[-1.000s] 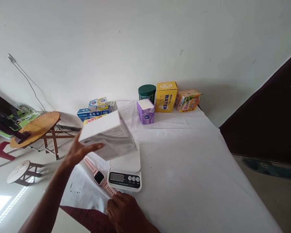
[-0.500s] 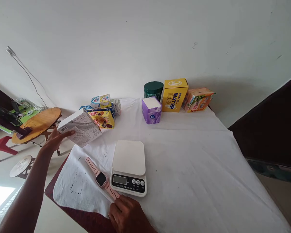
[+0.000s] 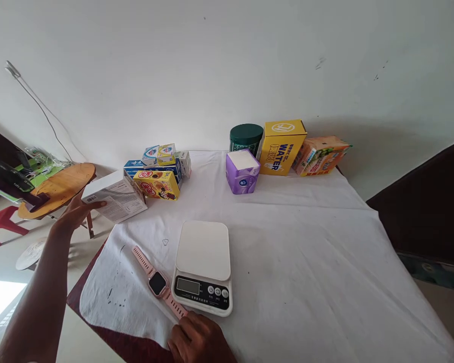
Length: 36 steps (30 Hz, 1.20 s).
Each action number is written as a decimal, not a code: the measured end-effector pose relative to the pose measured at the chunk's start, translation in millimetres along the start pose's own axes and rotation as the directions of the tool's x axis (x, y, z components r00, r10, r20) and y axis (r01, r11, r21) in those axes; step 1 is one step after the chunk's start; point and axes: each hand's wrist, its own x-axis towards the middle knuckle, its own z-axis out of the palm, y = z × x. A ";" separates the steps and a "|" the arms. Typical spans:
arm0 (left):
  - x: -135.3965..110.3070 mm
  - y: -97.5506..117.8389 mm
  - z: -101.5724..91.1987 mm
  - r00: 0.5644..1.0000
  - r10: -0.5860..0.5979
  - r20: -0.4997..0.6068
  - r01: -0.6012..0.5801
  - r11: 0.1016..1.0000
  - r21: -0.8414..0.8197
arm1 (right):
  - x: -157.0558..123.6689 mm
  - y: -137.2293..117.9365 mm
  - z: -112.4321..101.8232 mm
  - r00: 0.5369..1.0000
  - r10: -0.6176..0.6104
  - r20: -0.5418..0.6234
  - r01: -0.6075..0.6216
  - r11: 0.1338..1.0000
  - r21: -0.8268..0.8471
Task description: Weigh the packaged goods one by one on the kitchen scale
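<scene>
Over at the far left of the table, in the head cam, the left hand (image 3: 75, 212) has a white box (image 3: 119, 201) gripped, thumb pressed flat on its printed near side, the other fingers mostly hidden. The box is tilted, just left of a yellow snack box (image 3: 157, 185) with small cartons (image 3: 166, 154) behind it. Can't tell if its bottom edge touches the white cloth (image 3: 306, 262) or not.

Down at the near edge, the right hand (image 3: 200, 339) has its fingers curled in, knuckles up, right at the near end of a pink watch (image 3: 158, 284) strap; can't tell if they're actually pinching it. The watch lies stretched out on the cloth, just left of a white kitchen scale (image 3: 203, 249).

Far side, left to right: purple pack (image 3: 245, 176), green-lidded tub (image 3: 246, 132) behind it, yellow WATER box (image 3: 282, 148), orange pack (image 3: 321, 159).
</scene>
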 end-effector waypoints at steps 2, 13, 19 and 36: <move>-2.2 -0.3 -4.1 0.998 -0.058 0.028 0.060 0.996 -0.072 | -0.2 0.2 0.7 1.000 0.000 -0.009 0.000 1.000 -0.001; 32.7 0.3 -0.5 0.993 -0.104 0.048 0.110 0.987 -0.122 | -2.3 1.5 4.3 1.000 -0.017 -0.005 0.017 0.998 -0.054; 38.6 6.2 2.7 0.985 -0.112 0.130 0.138 0.968 -0.209 | 4.3 1.7 1.5 0.999 0.001 -0.048 -0.003 1.000 -0.027; 39.8 -7.5 42.3 0.987 0.092 0.129 -0.039 0.930 -0.366 | 10.2 -1.3 -7.9 1.000 0.008 0.006 -0.008 1.000 0.023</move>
